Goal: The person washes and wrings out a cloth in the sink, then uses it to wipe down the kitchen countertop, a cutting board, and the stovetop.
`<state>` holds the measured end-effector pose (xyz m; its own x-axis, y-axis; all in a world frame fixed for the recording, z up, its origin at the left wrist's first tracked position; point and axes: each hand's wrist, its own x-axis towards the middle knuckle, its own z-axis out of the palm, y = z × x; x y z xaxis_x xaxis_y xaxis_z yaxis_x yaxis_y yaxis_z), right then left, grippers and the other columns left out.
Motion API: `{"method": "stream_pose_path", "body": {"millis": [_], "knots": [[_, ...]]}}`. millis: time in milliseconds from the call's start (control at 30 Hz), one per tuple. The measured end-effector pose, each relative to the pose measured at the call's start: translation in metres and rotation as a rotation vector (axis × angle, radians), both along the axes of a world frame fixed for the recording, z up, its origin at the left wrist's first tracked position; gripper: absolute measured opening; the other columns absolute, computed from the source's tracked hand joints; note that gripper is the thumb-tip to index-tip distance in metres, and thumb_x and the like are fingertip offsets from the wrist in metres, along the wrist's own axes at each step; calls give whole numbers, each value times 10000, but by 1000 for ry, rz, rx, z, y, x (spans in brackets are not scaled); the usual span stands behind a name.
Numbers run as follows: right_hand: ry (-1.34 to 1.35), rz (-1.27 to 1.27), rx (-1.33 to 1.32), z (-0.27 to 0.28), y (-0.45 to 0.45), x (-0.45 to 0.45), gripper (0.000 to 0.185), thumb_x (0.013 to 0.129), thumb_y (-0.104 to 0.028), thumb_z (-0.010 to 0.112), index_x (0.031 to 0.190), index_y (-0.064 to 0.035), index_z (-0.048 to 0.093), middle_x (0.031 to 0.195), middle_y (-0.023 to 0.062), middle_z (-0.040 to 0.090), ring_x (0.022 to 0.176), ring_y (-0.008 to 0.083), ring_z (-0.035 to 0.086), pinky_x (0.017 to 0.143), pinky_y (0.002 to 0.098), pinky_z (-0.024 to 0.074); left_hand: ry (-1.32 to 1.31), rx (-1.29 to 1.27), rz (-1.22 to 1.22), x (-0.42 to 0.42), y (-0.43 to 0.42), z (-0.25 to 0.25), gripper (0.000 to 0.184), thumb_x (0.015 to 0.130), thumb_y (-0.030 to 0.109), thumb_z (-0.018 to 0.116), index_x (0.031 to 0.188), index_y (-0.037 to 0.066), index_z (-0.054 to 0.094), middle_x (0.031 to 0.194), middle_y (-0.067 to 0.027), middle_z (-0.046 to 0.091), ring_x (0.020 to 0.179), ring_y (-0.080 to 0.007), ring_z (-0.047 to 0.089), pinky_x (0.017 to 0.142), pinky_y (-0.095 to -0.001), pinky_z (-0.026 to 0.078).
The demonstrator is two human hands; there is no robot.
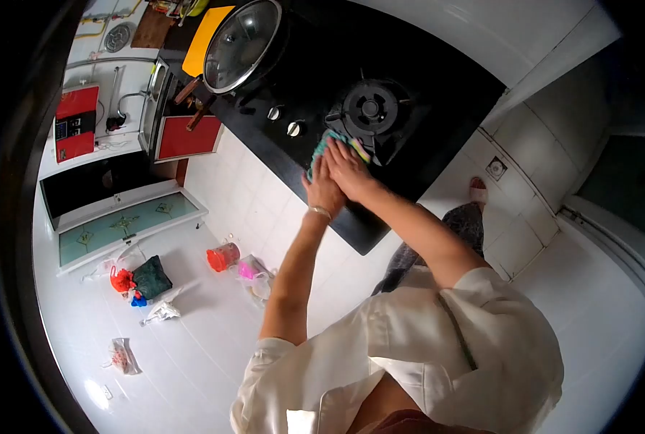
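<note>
A teal cloth with yellow and pink edging (361, 150) lies bunched on the black gas stovetop (301, 160), beside the round burner (370, 108). My right hand (347, 171) presses down on the cloth, fingers stretched over it. Close against it, my left hand (323, 191), with a bracelet at the wrist, bears on the cloth's near-left side. The hands overlap slightly, so part of the cloth and some fingertips are hidden. Two silver knobs (293, 129) stand just beyond my left hand.
A glass-lidded pan (243, 46) with a wooden handle sits on the other burner, beside a yellow board (205, 41). Further left are a sink (149, 108) and a red appliance (77, 124). A red bin (222, 257) and several bags (151, 279) are lower left.
</note>
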<state>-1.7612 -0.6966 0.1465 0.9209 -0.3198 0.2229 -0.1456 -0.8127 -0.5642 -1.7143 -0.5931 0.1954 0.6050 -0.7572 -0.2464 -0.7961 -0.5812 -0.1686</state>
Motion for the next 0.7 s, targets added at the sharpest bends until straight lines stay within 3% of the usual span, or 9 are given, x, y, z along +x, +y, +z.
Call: {"method": "stream_pose_path", "body": {"millis": [133, 233, 367, 433, 567, 667, 700], "knots": [[103, 10, 7, 20, 11, -103, 596, 915, -89, 548, 1463, 91, 398, 1590, 293, 283, 1499, 399, 264, 1203, 508, 266, 107, -8, -207, -74, 17, 13, 750, 889, 252, 580, 1574, 81, 328, 1644, -136, 292, 1519, -319, 257, 1206, -590, 195], [93, 91, 48, 18, 11, -133, 594, 917, -81, 538, 1446, 144, 387, 1568, 328, 296, 1480, 445, 275, 1199, 536, 264, 310, -154, -162, -109, 23, 23, 733, 907, 198, 556, 1567, 10, 299, 1626, -231, 267, 1508, -390, 249, 1228, -499, 217], [98, 78, -48, 24, 7, -93, 587, 902, -107, 559, 1413, 154, 432, 1545, 333, 335, 1469, 451, 287, 1204, 518, 264, 435, -299, -70, -79, 5, 30, 744, 904, 184, 570, 1568, 4, 285, 1632, -255, 224, 1507, -415, 230, 1238, -452, 216], [115, 69, -96, 20, 3, -63, 634, 894, -161, 615, 1424, 141, 443, 1577, 332, 282, 1484, 439, 268, 1202, 524, 262, 408, -283, -108, -46, 4, 19, 744, 903, 193, 568, 1566, 4, 286, 1640, -248, 211, 1511, -420, 217, 1247, -437, 202], [113, 8, -153, 14, -2, -6, 589, 922, -180, 558, 1419, 122, 468, 1556, 300, 357, 1436, 400, 350, 1166, 475, 304, 257, -242, -225, 8, -8, 9, 706, 932, 186, 535, 1566, 7, 281, 1622, -255, 245, 1495, -409, 253, 1240, -434, 223], [83, -11, -135, 8, -3, 23, 579, 912, -169, 558, 1409, 118, 476, 1553, 289, 371, 1384, 371, 406, 1125, 444, 334, 374, -356, -67, 30, -12, 10, 691, 942, 186, 522, 1568, 18, 281, 1626, -213, 274, 1490, -400, 270, 1237, -417, 228], [103, 28, -98, 5, -6, 27, 573, 916, -180, 554, 1404, 110, 484, 1547, 282, 384, 1405, 365, 390, 1132, 442, 329, 267, -272, -116, 34, -14, 9, 691, 945, 215, 529, 1565, 23, 293, 1626, -197, 287, 1496, -390, 265, 1228, -423, 237]]}}
